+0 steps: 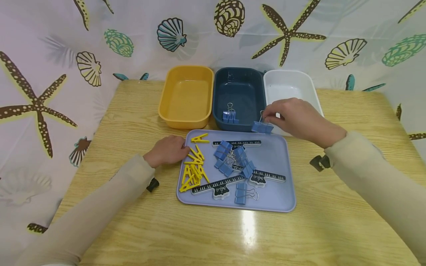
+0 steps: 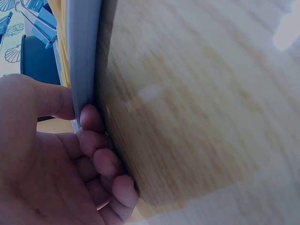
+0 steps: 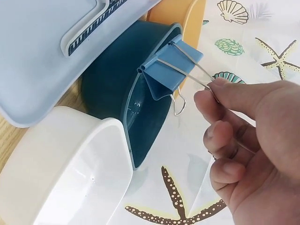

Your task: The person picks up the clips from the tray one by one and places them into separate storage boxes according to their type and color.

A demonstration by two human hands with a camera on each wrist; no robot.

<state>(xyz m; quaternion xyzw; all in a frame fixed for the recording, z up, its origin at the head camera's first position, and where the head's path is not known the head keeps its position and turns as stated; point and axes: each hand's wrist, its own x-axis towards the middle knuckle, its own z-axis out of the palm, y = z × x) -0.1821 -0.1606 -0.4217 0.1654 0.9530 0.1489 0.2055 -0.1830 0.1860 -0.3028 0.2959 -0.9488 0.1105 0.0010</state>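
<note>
My right hand (image 1: 296,116) pinches a blue binder clip (image 3: 171,68) by one wire handle, between thumb and index finger. In the head view that clip overlaps the near right corner of the dark blue bin (image 1: 237,75). Another blue binder clip (image 1: 230,116) lies inside this bin. My left hand (image 1: 169,149) grips the left rim of the lavender tray (image 1: 273,155), thumb over the edge and fingers curled below it. On the tray are yellow clothespins (image 1: 194,173) at the left, several blue binder clips (image 1: 223,149) in the middle, and black-and-white keyboard-patterned clips (image 1: 217,186).
A yellow bin (image 1: 186,98) stands left of the dark blue bin and a white bin (image 1: 289,85) right of it, all behind the tray. The wooden table (image 1: 149,229) ends at a shell-patterned cloth (image 1: 139,22) at the back.
</note>
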